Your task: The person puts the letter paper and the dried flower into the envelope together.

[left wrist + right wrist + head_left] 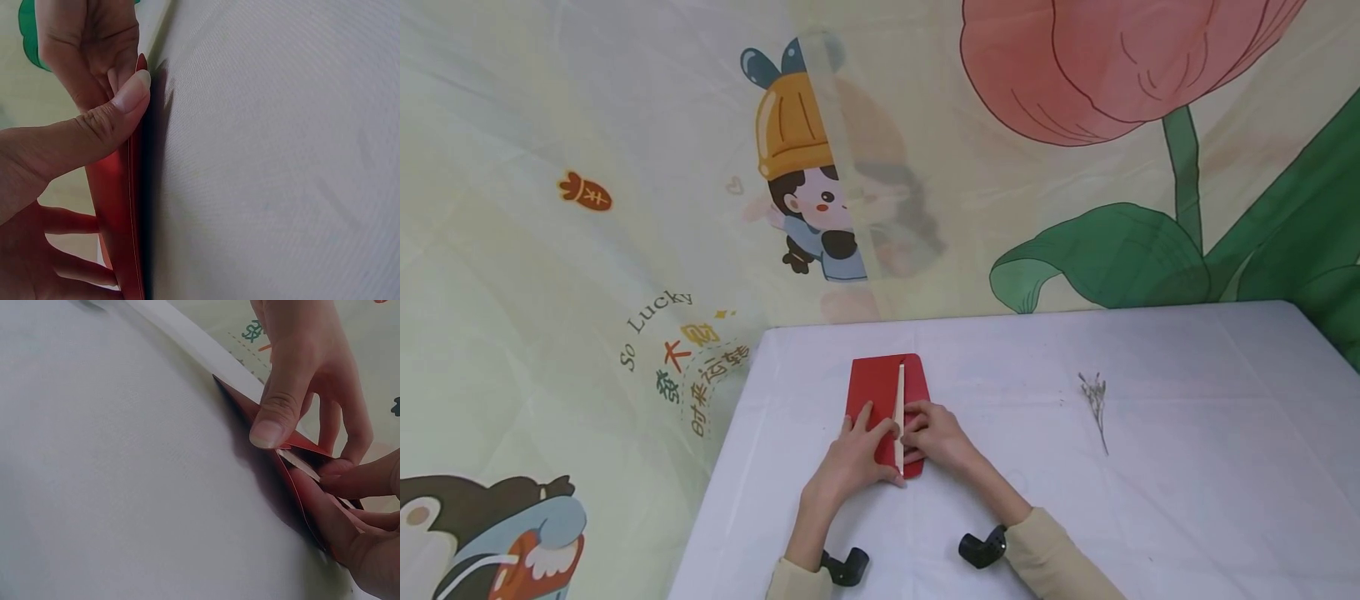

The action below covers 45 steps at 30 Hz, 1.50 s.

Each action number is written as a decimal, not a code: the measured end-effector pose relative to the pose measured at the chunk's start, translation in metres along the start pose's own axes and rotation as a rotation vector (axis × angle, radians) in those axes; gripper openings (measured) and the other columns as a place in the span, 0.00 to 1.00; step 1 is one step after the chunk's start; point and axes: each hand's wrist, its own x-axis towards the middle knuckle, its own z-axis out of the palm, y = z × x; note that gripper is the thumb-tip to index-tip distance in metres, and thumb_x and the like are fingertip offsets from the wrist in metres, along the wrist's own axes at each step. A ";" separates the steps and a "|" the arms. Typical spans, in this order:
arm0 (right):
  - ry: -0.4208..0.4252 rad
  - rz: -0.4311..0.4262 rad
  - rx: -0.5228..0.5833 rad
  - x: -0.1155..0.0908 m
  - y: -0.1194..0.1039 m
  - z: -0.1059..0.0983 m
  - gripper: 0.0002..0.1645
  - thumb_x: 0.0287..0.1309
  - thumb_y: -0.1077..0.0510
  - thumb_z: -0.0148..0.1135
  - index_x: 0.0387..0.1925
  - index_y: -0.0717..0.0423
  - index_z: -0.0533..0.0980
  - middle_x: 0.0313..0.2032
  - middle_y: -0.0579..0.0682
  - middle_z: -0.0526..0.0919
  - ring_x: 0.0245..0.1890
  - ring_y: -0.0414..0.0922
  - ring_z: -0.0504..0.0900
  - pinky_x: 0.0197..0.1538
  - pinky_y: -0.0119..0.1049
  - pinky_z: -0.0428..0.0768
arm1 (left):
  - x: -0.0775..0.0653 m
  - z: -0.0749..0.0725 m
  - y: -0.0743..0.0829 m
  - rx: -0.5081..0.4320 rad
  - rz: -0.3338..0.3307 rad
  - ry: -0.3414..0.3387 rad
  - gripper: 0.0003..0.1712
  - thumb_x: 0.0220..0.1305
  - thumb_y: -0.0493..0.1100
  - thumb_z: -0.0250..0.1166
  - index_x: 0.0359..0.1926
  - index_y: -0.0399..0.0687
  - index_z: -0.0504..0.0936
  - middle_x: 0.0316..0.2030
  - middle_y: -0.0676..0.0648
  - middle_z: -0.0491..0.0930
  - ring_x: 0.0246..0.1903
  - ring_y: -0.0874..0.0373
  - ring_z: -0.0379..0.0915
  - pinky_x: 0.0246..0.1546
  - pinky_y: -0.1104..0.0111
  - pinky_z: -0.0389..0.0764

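Observation:
A red envelope (874,383) with a rounded flap on its right lies on the white table, tall side away from me. A pale paper strip (900,390) shows along its opening. My left hand (847,467) holds the envelope at its near part, fingers spread over the red front; its thumb bears on the near edge in the left wrist view. From the right, my right hand (946,440) reaches into the opening, and in the right wrist view its fingertips pinch the pale paper edge (301,464). The paper's remainder is hidden inside the envelope.
To the right on the white table (1210,467) lies a small dried flower sprig (1096,404). A printed cloth backdrop (662,125) hangs behind and left of the table. Black wrist cameras (983,547) sit at both cuffs.

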 end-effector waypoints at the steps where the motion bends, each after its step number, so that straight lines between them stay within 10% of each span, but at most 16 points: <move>1: 0.000 -0.003 -0.004 0.000 0.000 0.001 0.34 0.62 0.66 0.68 0.67 0.69 0.68 0.35 0.53 0.85 0.32 0.44 0.87 0.38 0.40 0.89 | 0.000 0.000 0.000 -0.005 0.001 -0.001 0.40 0.45 0.54 0.84 0.61 0.61 0.78 0.77 0.34 0.58 0.72 0.22 0.54 0.53 0.37 0.81; 45: -0.082 -0.038 0.073 0.009 0.000 0.013 0.27 0.70 0.70 0.51 0.69 0.69 0.69 0.42 0.59 0.83 0.34 0.46 0.87 0.42 0.44 0.90 | -0.001 -0.001 -0.002 -0.010 0.023 0.000 0.46 0.47 0.56 0.83 0.68 0.58 0.74 0.77 0.33 0.57 0.71 0.18 0.53 0.54 0.29 0.75</move>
